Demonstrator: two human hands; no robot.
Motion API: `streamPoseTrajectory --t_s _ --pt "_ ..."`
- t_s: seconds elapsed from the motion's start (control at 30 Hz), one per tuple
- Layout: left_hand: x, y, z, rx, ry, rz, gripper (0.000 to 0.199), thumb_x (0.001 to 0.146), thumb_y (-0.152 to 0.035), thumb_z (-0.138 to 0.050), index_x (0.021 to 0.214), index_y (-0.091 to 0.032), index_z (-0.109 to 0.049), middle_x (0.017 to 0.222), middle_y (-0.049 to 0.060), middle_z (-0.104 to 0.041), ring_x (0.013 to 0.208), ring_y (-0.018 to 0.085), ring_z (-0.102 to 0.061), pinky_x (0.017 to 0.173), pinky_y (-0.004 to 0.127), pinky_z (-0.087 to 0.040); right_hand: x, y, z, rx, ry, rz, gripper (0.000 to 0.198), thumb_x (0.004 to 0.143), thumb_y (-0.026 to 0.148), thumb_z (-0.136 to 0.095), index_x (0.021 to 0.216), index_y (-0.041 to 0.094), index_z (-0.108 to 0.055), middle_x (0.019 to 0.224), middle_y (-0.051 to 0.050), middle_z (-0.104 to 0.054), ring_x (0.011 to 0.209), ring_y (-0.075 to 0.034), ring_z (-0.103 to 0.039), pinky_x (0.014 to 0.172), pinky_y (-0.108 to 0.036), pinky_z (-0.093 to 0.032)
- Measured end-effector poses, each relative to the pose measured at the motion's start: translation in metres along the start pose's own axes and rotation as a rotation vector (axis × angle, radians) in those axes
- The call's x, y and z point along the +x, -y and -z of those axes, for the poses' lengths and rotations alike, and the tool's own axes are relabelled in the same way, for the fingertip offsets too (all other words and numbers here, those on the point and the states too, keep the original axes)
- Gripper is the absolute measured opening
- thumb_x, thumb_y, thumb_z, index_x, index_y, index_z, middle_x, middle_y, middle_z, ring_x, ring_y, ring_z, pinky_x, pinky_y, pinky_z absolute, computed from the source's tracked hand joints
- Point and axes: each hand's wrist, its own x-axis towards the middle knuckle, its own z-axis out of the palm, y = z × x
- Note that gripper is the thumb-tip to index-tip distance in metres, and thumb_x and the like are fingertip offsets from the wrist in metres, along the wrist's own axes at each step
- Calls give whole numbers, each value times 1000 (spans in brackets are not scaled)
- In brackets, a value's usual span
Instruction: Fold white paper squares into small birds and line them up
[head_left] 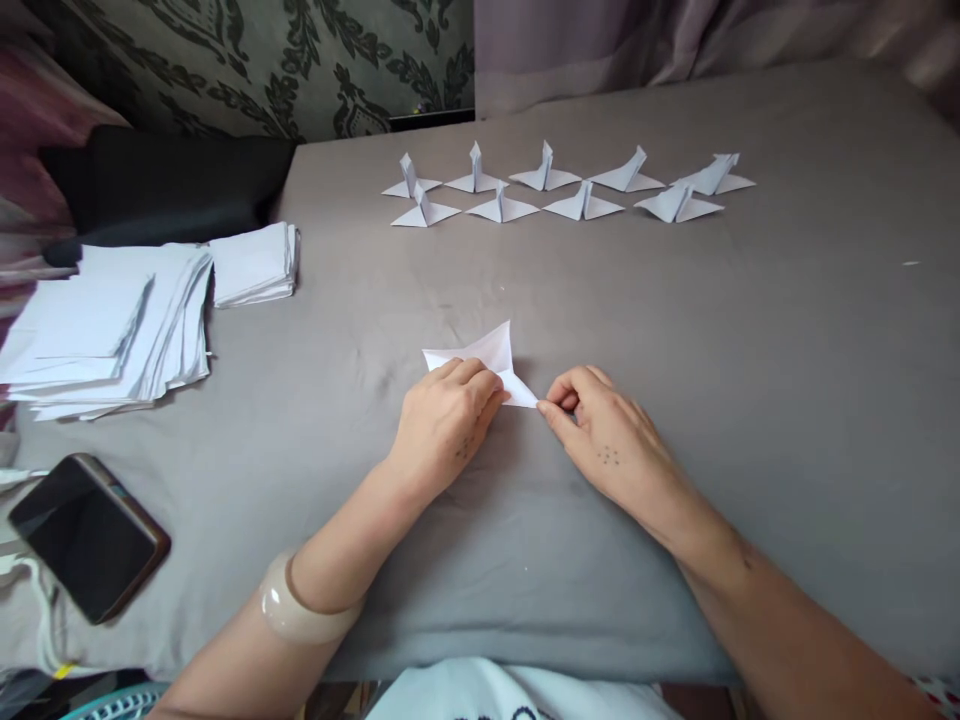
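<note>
A partly folded sheet of white paper (pixel 491 348) lies in front of me, with pointed corners standing out at the left, the top and the lower right. My left hand (pixel 450 415) is closed over its near side, fingertips pressed on the paper and hiding part of it. With thumb and forefinger, my right hand (pixel 600 425) pinches the tip of the lower right corner. Farther back stand several folded white paper figures (pixel 545 172) in two rows, each with flat wings and an upright point.
Stacked white paper sheets (pixel 112 330) lie at the left, beside a smaller paper pile (pixel 255 262). A dark phone (pixel 88 535) and a white cable (pixel 41 610) are at the near left. Behind the stacks lies a black item (pixel 172 185). Grey cloth (pixel 810 400) covers the surface.
</note>
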Motion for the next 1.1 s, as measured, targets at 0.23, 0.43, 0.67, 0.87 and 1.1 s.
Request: streamPoseTrajectory --t_s 0.23,0.43,0.67,0.87,1.1 --pt "1 1 0 12 23 11 21 96 -25 -47 87 -17 -64 86 3 -65 83 17 -60 61 26 -39 3 -5 5 203 -39 23 7 84 19 -57 89 22 -60 78 1 -63 64 -12 -58 59 -25 -45" --pt "2 -1 1 8 58 41 19 96 -26 -48 89 -18 -64 90 4 -66 89 18 -60 65 27 -40 -15 17 -12 -56 -64 343 28 91 6 -41 103 17 -63 97 -7 -66 92 -19 -60 82 -31 -47" --pt "1 5 -2 -106 -44 152 16 89 -34 -62 91 -18 -63 91 4 -65 83 18 -59 67 28 -41 -26 32 -22 -453 -61 351 32 90 4 -42 113 11 -64 98 -13 -62 92 -24 -56 75 -33 -48" --pt "2 11 -4 -155 -37 173 20 89 -37 -60 83 -18 -64 87 4 -67 83 21 -59 73 33 -39 -23 31 -22 -482 -35 364 35 93 11 -42 122 9 -61 99 -14 -60 92 -24 -53 74 -34 -47" --pt "4 7 -2 -148 -7 228 14 89 -28 -57 87 -17 -65 89 6 -67 83 22 -59 75 34 -41 -23 31 -19 -444 14 396 42 93 25 -45 129 5 -55 104 -14 -58 93 -26 -49 79 -38 -45"
